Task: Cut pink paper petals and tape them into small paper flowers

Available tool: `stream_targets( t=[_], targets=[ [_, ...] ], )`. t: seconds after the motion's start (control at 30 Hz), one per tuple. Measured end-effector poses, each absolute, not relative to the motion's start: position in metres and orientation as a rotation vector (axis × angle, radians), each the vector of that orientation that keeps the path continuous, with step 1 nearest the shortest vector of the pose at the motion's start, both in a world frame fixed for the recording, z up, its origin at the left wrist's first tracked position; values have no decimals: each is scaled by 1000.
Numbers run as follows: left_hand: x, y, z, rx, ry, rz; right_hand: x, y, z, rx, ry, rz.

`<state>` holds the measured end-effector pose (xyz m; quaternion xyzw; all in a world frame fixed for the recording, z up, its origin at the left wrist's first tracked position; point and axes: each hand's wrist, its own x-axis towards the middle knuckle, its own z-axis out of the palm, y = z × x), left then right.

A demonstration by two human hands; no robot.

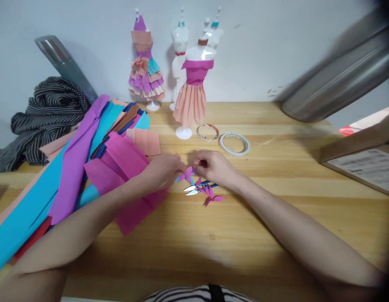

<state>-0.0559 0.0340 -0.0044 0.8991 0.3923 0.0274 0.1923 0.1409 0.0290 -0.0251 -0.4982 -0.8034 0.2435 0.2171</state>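
Your left hand (165, 167) pinched the left side of a pink-purple paper flower (189, 173), its fingertips pressed together. Your right hand (215, 165) lay opposite, thumb and fingers curled together at the flower's right edge; whether they gripped it, you could not tell. The flower was thus between your two hands, near the middle of the worktop (260, 235). Just below it on the worktop lay small scissors (191, 191), their silver blades pointing left and slightly apart, their dark blue handles partly under your right hand. A magenta paper flower (212, 197) lay beside the handles.

To your left, strips of coloured paper (77, 155) were heaped in blue, purple, peach and brown, with magenta sheets (125, 163) partly behind your left forearm. A striped scarf (49, 113) lay beyond the heap. Ahead of your hands, a narrow ring (197, 133) and a white tape roll (221, 145) rested side by side. Behind them stood a mannequin in a peach pleated skirt (191, 102) and, farther left, a mannequin in a tiered dress (146, 79). At right stood a carton (367, 163).
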Motion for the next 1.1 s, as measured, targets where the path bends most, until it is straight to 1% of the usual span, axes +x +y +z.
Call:
stream_targets(
  t=[0.13,0.4,0.67,0.9,1.1],
  targets=[
    [-62,25,-5,2682,1070,-14,141,30,-28,-1391,-2234,678],
    [-59,6,6,2785,1087,-237,142,30,-29,-1399,-2233,682],
    [-55,0,-2,2819,1122,-318,142,31,-29,-1376,-2241,636],
    [-58,-2,-1,2866,1093,-304,140,30,-31,-1391,-2213,462],
    [-59,1,-2,2854,1098,-340,140,31,-29,-1422,-2076,171]
  ],
)
